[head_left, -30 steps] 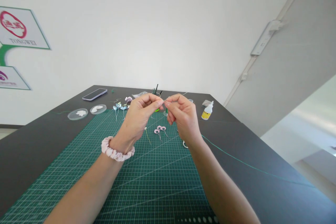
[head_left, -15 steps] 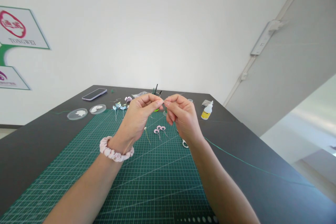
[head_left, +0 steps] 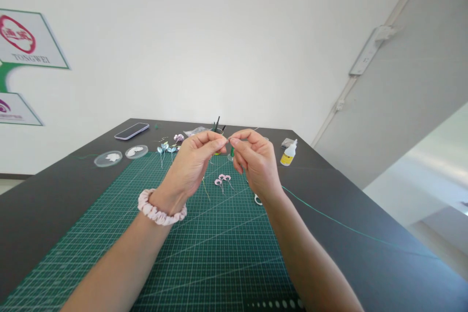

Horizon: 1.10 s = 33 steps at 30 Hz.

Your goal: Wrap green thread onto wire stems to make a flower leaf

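Note:
Above the far part of the green cutting mat (head_left: 183,253), my left hand (head_left: 199,156) and my right hand (head_left: 256,161) meet almost fingertip to fingertip. Each pinches thumb against forefinger, and whatever lies between the tips is too small to make out. Below them on the mat lie several small pink petal loops (head_left: 221,180) on thin wire stems. A thin yellowish stem (head_left: 206,189) rests just left of these. Partly hidden by my right wrist is a white scissor handle (head_left: 258,199). A pink scrunchie (head_left: 161,212) circles my left wrist.
A glue bottle (head_left: 288,153) stands at right, with green thread (head_left: 329,222) trailing across the black table (head_left: 365,248). On the left are two clear dishes with white pieces (head_left: 107,158), a phone (head_left: 131,131) and blue leaf stems (head_left: 166,148). A green spool (head_left: 231,152) stands behind my hands.
My right fingertips have shifted slightly right and up, widening the small gap between the hands. My left hand stays nearly in place.

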{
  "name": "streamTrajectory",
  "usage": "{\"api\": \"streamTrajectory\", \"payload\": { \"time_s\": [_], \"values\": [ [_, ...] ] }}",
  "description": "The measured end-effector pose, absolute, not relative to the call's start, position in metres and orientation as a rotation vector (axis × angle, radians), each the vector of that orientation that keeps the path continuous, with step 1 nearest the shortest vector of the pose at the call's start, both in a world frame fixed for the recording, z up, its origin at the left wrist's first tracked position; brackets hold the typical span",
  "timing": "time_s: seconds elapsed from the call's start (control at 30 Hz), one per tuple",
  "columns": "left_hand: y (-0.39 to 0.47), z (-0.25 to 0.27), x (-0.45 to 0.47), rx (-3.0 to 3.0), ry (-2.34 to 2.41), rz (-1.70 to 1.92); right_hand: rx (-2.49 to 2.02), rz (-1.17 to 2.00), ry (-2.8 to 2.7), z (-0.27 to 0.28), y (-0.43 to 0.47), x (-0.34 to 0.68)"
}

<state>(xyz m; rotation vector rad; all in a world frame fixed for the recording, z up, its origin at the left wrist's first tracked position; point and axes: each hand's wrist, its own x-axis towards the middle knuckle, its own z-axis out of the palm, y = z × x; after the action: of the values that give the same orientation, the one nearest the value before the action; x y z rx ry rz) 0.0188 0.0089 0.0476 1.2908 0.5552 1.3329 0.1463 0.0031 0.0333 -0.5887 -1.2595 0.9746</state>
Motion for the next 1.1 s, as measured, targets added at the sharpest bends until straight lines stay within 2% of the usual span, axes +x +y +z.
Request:
{"api": "streamTrajectory", "payload": {
  "time_s": [0.8, 1.1],
  "values": [
    [0.0076, 0.0468, 0.0194, 1.414, 0.639, 1.401, -0.602, 0.885, -1.256, 0.0325, 0.0044, 0.1472],
    [0.0071, 0.0441, 0.0173, 1.594, 0.744, 1.533, -0.657, 0.847, -1.286, 0.0358, 0.0026, 0.1457]
  ]
}}
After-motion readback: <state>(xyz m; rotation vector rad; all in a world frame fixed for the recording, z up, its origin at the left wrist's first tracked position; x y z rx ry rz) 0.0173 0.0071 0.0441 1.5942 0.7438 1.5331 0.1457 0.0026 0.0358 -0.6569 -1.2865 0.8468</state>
